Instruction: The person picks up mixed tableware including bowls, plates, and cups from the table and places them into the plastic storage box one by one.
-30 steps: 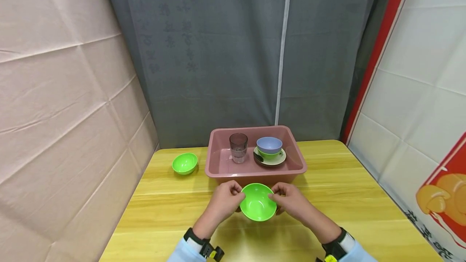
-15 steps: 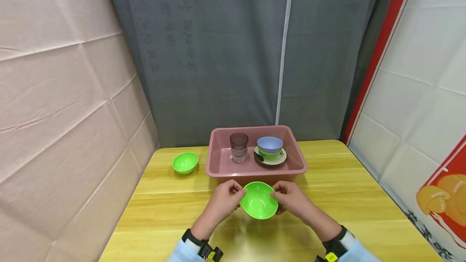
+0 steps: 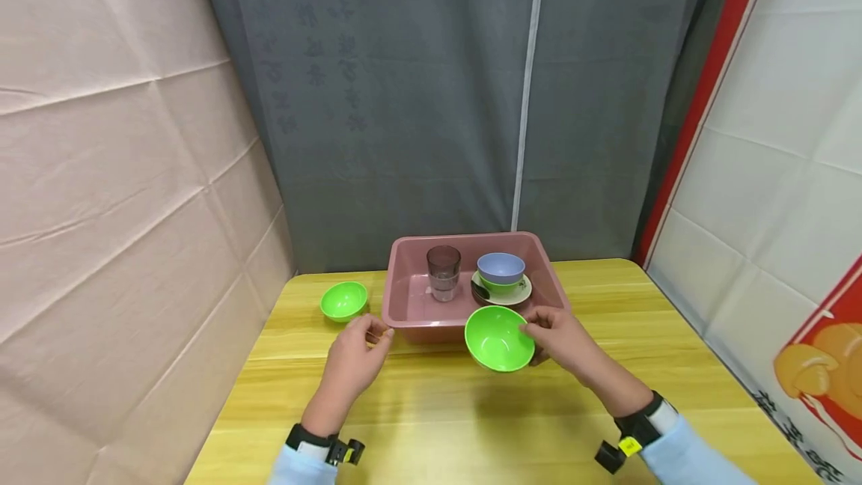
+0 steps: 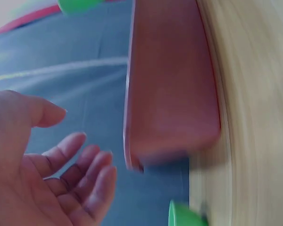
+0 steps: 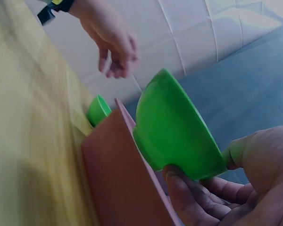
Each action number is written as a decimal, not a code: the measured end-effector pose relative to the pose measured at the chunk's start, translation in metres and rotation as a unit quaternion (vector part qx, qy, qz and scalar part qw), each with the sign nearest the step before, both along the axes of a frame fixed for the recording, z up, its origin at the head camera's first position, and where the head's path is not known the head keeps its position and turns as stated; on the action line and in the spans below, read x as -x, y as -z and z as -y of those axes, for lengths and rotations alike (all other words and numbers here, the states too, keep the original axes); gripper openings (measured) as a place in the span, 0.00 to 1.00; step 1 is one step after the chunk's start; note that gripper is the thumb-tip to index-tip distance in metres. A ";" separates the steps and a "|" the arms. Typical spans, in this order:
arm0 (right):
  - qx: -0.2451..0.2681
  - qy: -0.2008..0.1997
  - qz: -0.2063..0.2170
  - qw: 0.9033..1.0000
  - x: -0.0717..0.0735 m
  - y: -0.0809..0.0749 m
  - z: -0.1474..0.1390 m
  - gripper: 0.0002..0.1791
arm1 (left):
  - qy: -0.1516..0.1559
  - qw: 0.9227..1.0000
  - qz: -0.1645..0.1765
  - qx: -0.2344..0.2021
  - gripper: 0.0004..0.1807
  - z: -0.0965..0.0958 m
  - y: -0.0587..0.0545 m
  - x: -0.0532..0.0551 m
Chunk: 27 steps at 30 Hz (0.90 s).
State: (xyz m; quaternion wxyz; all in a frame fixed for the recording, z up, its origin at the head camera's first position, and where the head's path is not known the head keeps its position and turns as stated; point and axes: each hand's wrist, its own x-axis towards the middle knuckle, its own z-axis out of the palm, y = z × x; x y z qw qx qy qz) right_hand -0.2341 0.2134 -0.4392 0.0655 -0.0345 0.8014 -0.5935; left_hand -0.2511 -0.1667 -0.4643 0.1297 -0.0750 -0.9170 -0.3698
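Observation:
My right hand pinches the right rim of a green bowl, thumb inside and fingers underneath, as the right wrist view shows. The bowl is held up in front of a pink basin, overlapping its front edge in the head view. My left hand holds nothing, its fingers loosely curled, left of the basin's front corner. Close beyond it a second green bowl sits upright on the table. In the left wrist view the thumb and fingers are apart with nothing between them.
Inside the basin stand a dark clear glass on the left and, on the right, a blue bowl stacked in a green one on a white plate with a dark spoon. A grey curtain hangs behind the wooden table.
Both hands held the green bowl before. The left hand has let go and moved left toward the other bowl; the right hand has carried its bowl right and closer to the basin.

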 end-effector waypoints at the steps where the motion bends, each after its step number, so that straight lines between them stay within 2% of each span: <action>1: -0.005 0.005 0.001 1.000 0.003 -0.002 -0.003 0.14 | -0.017 1.000 -0.002 0.011 0.07 0.006 0.001 0.001; 3: -0.015 0.015 0.006 1.000 0.009 -0.007 -0.009 0.16 | -0.040 0.999 -0.004 0.030 0.10 0.016 0.004 0.003; 6: -0.027 0.025 0.015 0.999 0.019 -0.014 -0.017 0.17 | -0.053 0.997 -0.005 0.051 0.15 0.029 0.009 0.006; 11: -0.032 0.027 0.018 0.999 0.039 -0.018 -0.027 0.19 | -0.039 0.994 -0.025 0.094 0.22 0.044 0.022 0.016; 16: -0.035 0.042 0.036 0.998 0.066 -0.016 -0.035 0.19 | -0.028 0.990 -0.036 0.137 0.28 0.052 0.035 0.025; 20: -0.038 0.060 0.047 0.996 0.090 -0.017 -0.038 0.21 | -0.029 0.985 -0.033 0.167 0.33 0.056 0.040 0.028; 27: -0.055 0.078 0.036 0.995 0.126 -0.026 -0.038 0.25 | -0.030 0.980 -0.009 0.198 0.40 0.060 0.045 0.034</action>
